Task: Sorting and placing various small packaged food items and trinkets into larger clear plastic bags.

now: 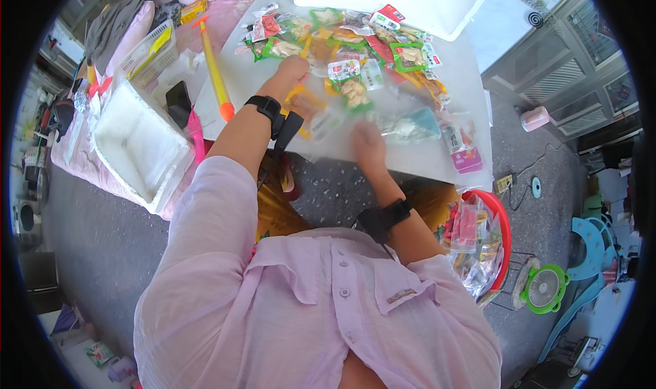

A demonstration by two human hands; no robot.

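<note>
My left hand [292,72] is curled over the white table, at the near left edge of a heap of vacuum-sealed food packets [346,36]. Its fingertips are hidden, so a grip cannot be made out. Just below it lies a yellow-edged packet [306,105], somewhat blurred. My right hand [367,144], smeared by motion, hovers by the table's near edge with its fingers curled. Between the hands, slightly farther off, is a green-edged packet [355,93] with pale pieces inside. A clear packet with a blue end [417,123] lies right of my right hand.
White foam boxes stand beyond the table [456,28] and at left [138,143]. A yellow hand pump [215,69] lies along the table's left side, near a phone [178,104]. Beside my right leg is a red-rimmed tub [505,235] of packets. A green fan [544,288] sits at right.
</note>
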